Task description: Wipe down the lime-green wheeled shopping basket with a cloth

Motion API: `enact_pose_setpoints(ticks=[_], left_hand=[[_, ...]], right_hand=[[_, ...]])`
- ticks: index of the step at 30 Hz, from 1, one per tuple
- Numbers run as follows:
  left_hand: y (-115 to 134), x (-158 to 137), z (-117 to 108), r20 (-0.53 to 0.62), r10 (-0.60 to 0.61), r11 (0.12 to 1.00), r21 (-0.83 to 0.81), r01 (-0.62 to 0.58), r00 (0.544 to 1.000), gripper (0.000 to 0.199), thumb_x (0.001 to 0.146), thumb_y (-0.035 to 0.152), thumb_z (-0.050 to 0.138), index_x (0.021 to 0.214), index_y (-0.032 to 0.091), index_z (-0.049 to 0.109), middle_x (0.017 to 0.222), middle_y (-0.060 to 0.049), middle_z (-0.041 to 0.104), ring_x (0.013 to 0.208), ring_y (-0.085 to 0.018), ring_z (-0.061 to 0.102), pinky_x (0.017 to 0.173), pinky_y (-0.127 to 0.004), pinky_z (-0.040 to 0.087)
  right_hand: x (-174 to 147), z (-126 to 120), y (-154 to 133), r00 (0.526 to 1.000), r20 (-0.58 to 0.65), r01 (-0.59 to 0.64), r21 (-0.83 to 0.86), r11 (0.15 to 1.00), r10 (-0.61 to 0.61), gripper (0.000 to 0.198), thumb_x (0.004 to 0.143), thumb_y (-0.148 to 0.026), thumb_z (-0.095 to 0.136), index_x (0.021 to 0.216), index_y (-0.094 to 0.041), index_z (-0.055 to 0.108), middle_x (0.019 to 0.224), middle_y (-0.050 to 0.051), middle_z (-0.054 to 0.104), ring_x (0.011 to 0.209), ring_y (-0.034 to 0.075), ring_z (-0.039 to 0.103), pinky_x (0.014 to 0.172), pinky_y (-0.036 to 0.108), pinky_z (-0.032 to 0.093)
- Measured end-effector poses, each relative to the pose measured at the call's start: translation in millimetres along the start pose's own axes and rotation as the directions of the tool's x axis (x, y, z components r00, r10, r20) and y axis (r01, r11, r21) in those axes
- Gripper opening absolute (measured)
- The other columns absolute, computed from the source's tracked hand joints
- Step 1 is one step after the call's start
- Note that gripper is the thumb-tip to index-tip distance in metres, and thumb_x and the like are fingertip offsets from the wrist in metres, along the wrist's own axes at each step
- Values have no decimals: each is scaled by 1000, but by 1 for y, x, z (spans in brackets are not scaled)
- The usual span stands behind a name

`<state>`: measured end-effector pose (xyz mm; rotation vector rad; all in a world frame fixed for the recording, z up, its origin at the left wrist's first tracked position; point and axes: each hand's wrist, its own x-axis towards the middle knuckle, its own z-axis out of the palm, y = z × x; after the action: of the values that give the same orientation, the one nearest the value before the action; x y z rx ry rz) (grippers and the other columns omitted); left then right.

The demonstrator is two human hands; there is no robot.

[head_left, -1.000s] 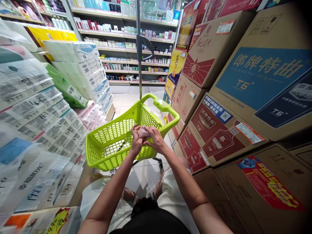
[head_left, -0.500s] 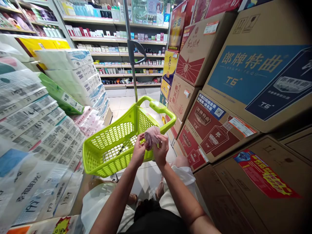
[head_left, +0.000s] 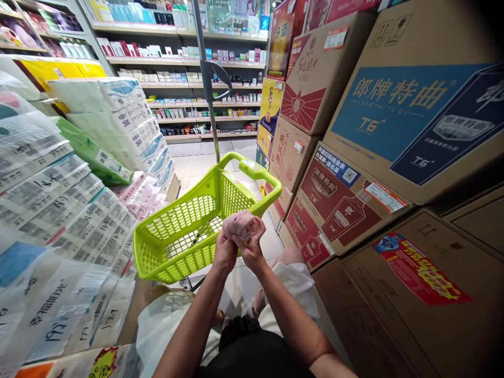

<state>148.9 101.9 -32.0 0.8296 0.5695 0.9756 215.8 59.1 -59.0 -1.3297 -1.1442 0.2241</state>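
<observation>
A crumpled pink cloth [head_left: 238,226] is bunched up between my two hands, in front of the near side of a lime-green shopping basket [head_left: 169,272]. My left hand [head_left: 226,253] grips the lower left of the cloth. On its right side, my right hand [head_left: 252,245] is closed around the bundle with the fingers curled in. The basket's perforated floor and walls show beyond the cloth, and its looped handle [head_left: 271,195] rises at the right end.
Packs of tissue paper [head_left: 59,210] are stacked along the left. Tall cardboard cartons [head_left: 394,121] line the right. Behind the basket stands a grey pole [head_left: 210,115] with a hand loop. Shelves [head_left: 185,62] of small boxed goods cross the back, beyond a tiled floor [head_left: 192,170].
The cloth has shifted a little left and down, and looks more tightly bunched. Both hands have turned and come closer together beneath it. The view has swung slightly.
</observation>
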Motion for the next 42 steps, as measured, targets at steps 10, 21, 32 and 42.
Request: enact_pose_setpoints(ticks=[10, 21, 32, 42], left_hand=[[2, -11, 0, 28, 19, 980, 198, -24, 999, 67, 65, 49, 86, 120, 17, 65, 122, -12, 72, 110, -26, 69, 95, -36, 56], [46, 17, -70, 201, 381, -132, 978, -162, 903, 35, 98, 44, 46, 113, 22, 69, 115, -12, 66, 112, -27, 59, 100, -41, 44], [34, 30, -61, -121, 161, -382, 908, 175, 979, 61, 102, 55, 26, 91, 24, 78, 99, -9, 77, 90, -24, 68, 69, -29, 34], [14, 35, -53, -80, 215, -359, 920, 155, 973, 62, 102, 54, 27, 85, 22, 77, 96, -10, 77, 85, -22, 67, 67, -29, 30]], right_hand=[[11, -28, -7, 945, 52, 326, -59, 944, -323, 51, 92, -23, 62, 140, -24, 44, 148, 15, 47, 150, 30, 34, 120, 58, 36], [64, -63, 25, 886, -403, 8, -478, 878, -228, 38, 103, -26, 38, 136, -24, 57, 141, 15, 54, 134, 28, 48, 114, 55, 38], [60, -33, 43, 954, 11, 226, -686, 692, -300, 55, 90, -2, 46, 136, -26, 63, 148, 13, 51, 126, 31, 43, 100, 50, 50], [78, -49, 28, 956, 198, 293, -708, 643, -217, 57, 83, 5, 48, 130, -21, 66, 140, 14, 51, 122, 30, 41, 100, 44, 50]])
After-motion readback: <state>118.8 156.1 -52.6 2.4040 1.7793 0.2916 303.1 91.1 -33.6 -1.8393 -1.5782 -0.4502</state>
